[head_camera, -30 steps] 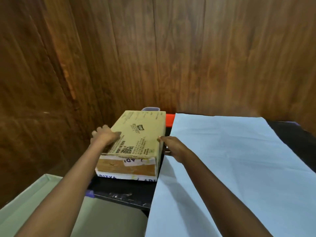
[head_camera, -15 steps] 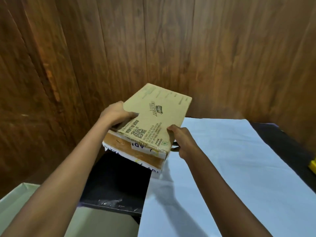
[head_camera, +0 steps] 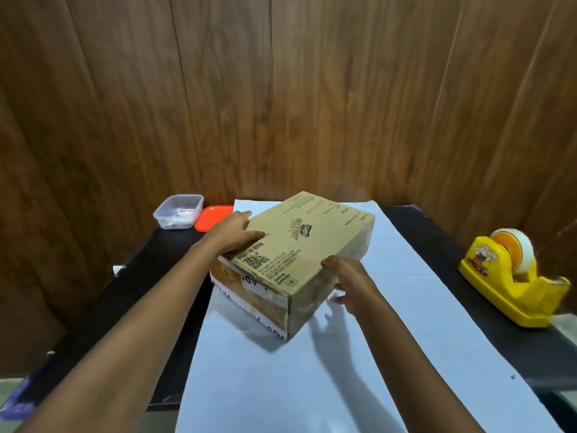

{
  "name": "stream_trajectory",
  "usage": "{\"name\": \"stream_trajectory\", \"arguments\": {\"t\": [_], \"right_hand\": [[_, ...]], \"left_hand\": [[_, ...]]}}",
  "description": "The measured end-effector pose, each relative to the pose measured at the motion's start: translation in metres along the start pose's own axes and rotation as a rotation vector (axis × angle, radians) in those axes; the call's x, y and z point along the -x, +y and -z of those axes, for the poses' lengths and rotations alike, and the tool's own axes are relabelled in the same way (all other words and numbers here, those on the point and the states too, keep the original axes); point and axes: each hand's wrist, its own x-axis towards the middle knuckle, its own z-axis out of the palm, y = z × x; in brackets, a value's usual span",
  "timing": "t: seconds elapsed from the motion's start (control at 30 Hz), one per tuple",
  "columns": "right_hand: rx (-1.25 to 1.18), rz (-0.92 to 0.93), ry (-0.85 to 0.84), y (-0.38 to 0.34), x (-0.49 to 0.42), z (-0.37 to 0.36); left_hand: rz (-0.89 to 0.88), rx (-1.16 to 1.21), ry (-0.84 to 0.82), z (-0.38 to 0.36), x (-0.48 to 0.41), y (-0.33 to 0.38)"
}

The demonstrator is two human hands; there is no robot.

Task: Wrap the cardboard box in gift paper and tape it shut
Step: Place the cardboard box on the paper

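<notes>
The cardboard box [head_camera: 299,245] is being held tilted over the white gift paper [head_camera: 312,379] on the worktop [head_camera: 125,307]. The left grip [head_camera: 232,234] is curling over its left edge, and the right grip [head_camera: 349,281] is clasping its right side.

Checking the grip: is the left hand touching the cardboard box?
Touching. Head view shows the left hand gripping the cardboard box at its left edge.

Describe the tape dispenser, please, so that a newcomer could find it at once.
Start at the black table against the wood-panelled wall, with white gift paper down its middle. On the bare strip right of the paper stands the tape dispenser. It is the only bright yellow thing there, carrying a pale roll on an orange hub.
</notes>
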Motion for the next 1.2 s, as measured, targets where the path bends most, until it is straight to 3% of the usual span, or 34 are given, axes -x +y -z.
{"name": "stream_trajectory", "arguments": {"t": [0.13, 0.2, 0.27, 0.4, 0.47, 0.67, 0.77, 0.93, 1.2], "right_hand": [[-0.03, 0.098, 0.192, -0.021, -0.04, 0.021], [0.004, 0.14, 0.296, -0.033, -0.066, 0.035], [0.037, 0.177, 0.294, -0.044, -0.087, 0.049], [0.014, 0.141, 0.119, -0.055, -0.105, 0.063], [0.036, 0.132, 0.055, -0.054, -0.109, 0.067], [-0.136, 0.268, 0.114, -0.061, -0.096, 0.088], [-0.167, 0.31, 0.173, -0.057, -0.077, 0.11], [-0.186, 0.253, 0.243, -0.025, -0.036, 0.134], [-0.223, 0.194, 0.246, 0.013, 0.006, 0.142]], "left_hand": [[0.118, 0.151, 0.391, -0.019, 0.033, 0.006], [0.253, 0.393, 0.562, -0.033, 0.062, 0.019], [0.374, 0.682, 0.601, -0.049, 0.085, 0.037], [0.435, 1.123, 0.535, -0.071, 0.094, 0.057], [0.423, 1.211, 0.535, -0.077, 0.09, 0.057], [0.292, 1.363, 0.55, -0.061, 0.086, 0.054], [0.205, 1.495, 0.477, -0.041, 0.086, 0.062], [0.145, 1.493, 0.252, -0.021, 0.098, 0.069], [0.112, 1.49, 0.033, -0.02, 0.113, 0.057]]}}
